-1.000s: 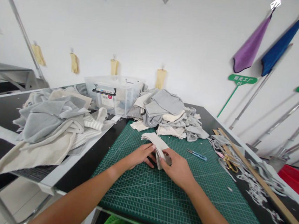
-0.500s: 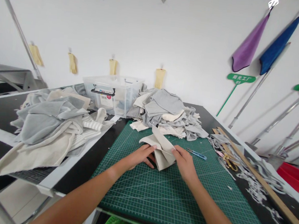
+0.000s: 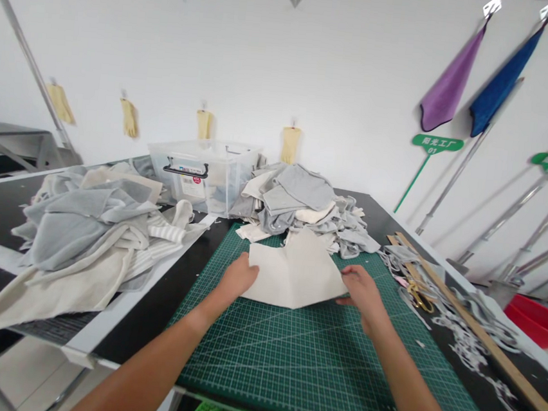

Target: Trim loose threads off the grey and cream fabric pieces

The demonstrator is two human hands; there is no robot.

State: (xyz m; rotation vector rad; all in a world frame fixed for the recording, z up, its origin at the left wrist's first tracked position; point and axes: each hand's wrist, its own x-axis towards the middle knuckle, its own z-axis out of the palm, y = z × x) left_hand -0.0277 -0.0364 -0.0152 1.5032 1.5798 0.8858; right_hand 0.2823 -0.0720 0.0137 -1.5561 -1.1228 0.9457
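Head view: green cutting mat (image 3: 288, 362) on black table (image 3: 158, 304), white wall; both hands gripping cream cloth (image 3: 296, 272).

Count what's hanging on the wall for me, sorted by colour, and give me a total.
Yellow gloves: 4, the rightmost
Purple cloth: 1
Blue cloth: 1
Total: 6
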